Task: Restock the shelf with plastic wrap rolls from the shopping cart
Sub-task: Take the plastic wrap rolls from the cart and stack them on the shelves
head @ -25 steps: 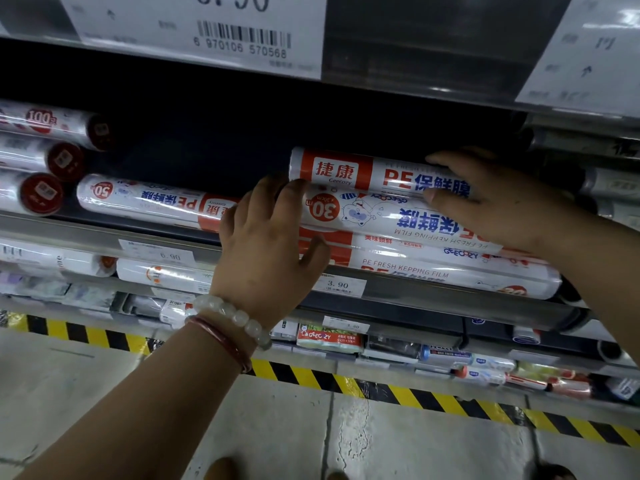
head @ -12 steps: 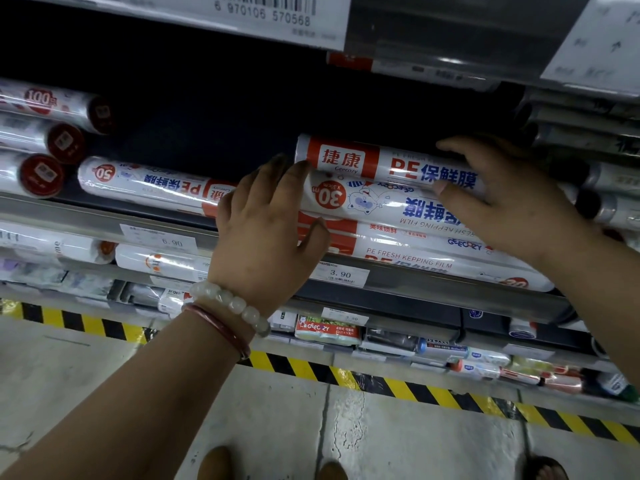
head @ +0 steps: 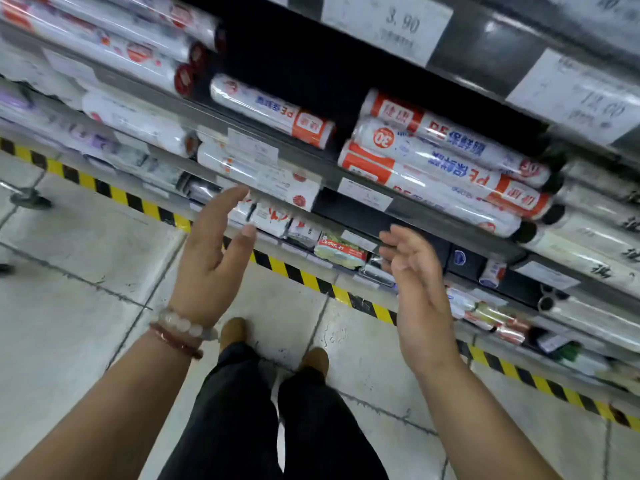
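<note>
A stack of white and orange plastic wrap rolls (head: 446, 157) lies lengthwise on the dark shelf (head: 311, 161) at the upper right. One more roll (head: 270, 110) lies alone to their left. My left hand (head: 211, 258) and my right hand (head: 415, 282) hang in the air below the shelf, palms facing each other, fingers relaxed and holding nothing. Neither touches a roll. The shopping cart is out of view.
More rolls (head: 114, 39) fill the shelf at the upper left. Lower shelves hold small packets (head: 341, 251). Price tags (head: 386, 26) hang on the shelf edges. A yellow and black stripe (head: 294, 271) runs along the tiled floor. My legs and shoes (head: 277, 393) stand below.
Both hands have come off the stacked rolls and dropped down away from the shelf. The view has tilted downward and turned.
</note>
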